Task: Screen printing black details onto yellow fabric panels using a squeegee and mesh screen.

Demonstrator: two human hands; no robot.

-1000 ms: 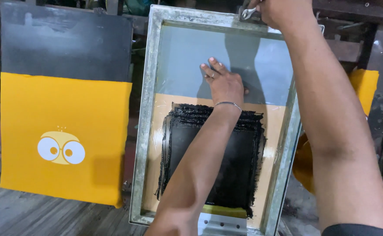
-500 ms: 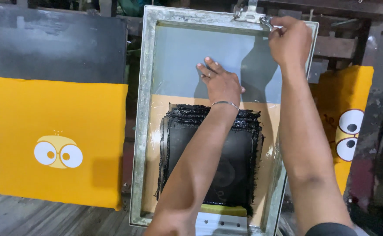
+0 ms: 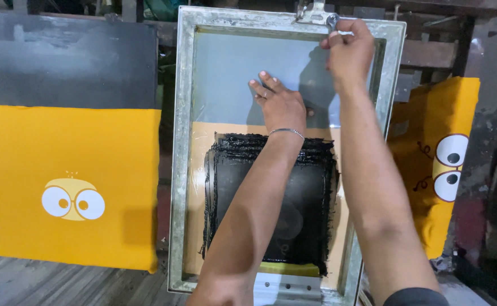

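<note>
Head view: my left hand [image 3: 282, 105] lies flat and open on the screen [image 3: 242, 73]; my right hand [image 3: 347, 51] grips the clamp [image 3: 319, 14] atop the frame [image 3: 183, 141].

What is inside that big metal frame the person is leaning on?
Inside the metal frame lies grey mesh with a thick black ink patch. The left hand presses flat on the mesh. Whatever lies beneath the screen is hidden.

Dim, even overhead light; hands cast soft shadows, dark edges perhaps slightly blurred.
</note>
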